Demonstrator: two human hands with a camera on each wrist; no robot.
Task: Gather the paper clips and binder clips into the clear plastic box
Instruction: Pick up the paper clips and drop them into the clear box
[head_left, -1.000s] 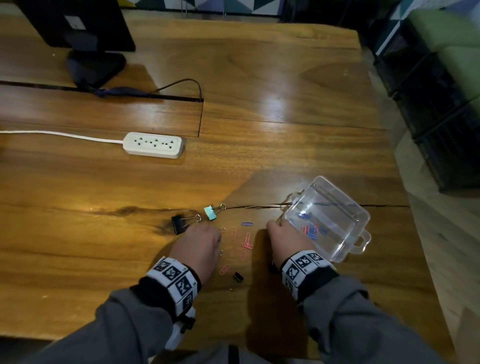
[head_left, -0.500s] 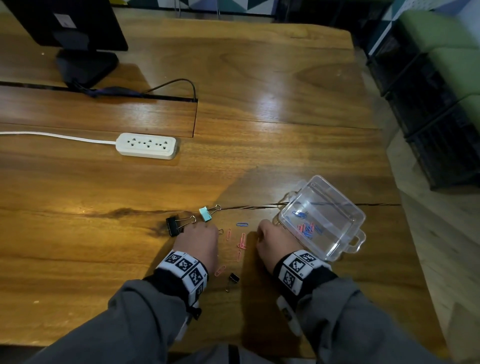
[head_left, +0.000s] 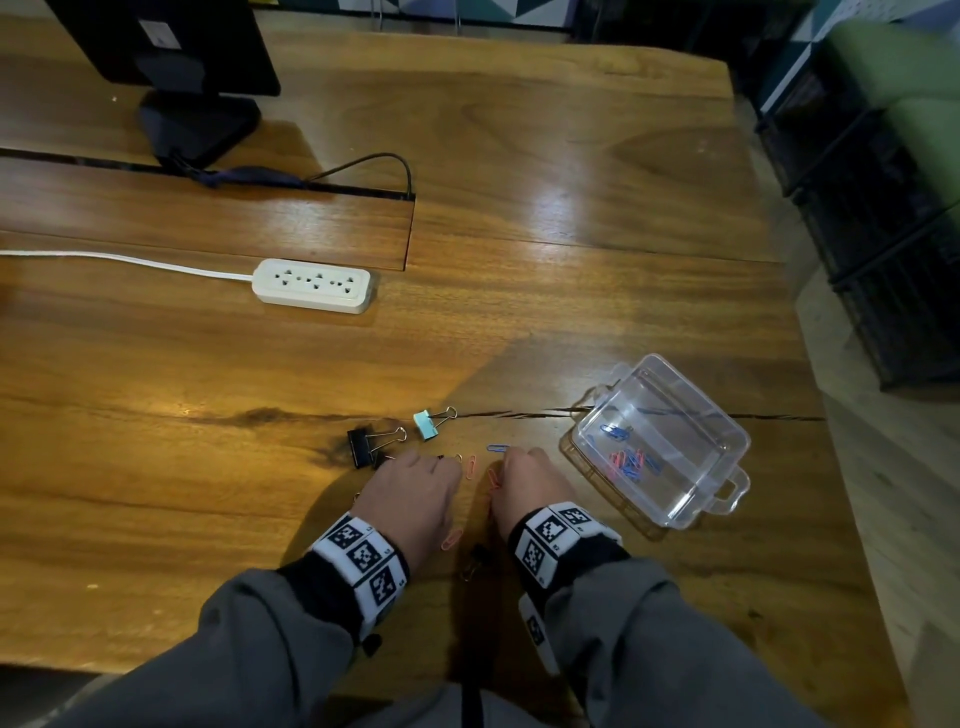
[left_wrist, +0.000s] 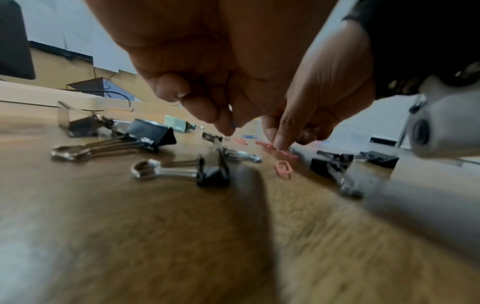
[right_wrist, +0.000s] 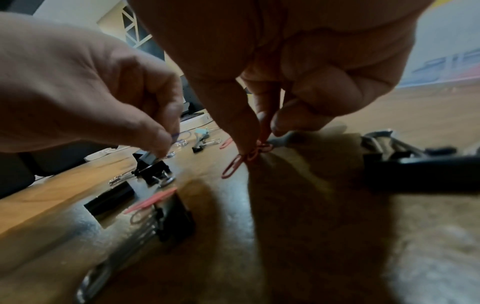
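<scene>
Head view, right hand (head_left: 530, 480) pinching pink paper clips (right_wrist: 255, 153), left hand (head_left: 418, 486) pinching blue clip (right_wrist: 175, 135), power strip (head_left: 311, 285) beyond.

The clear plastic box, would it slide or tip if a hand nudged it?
Probably slides. The clear plastic box looks thin-walled and holds only a few paper clips, so it seems light, and the wooden table is glossy. Tipping seems unlikely: it is low and wide, lying flat. A knock on its protruding handle tab might turn it instead.

No text, label or number here is legible.
</scene>
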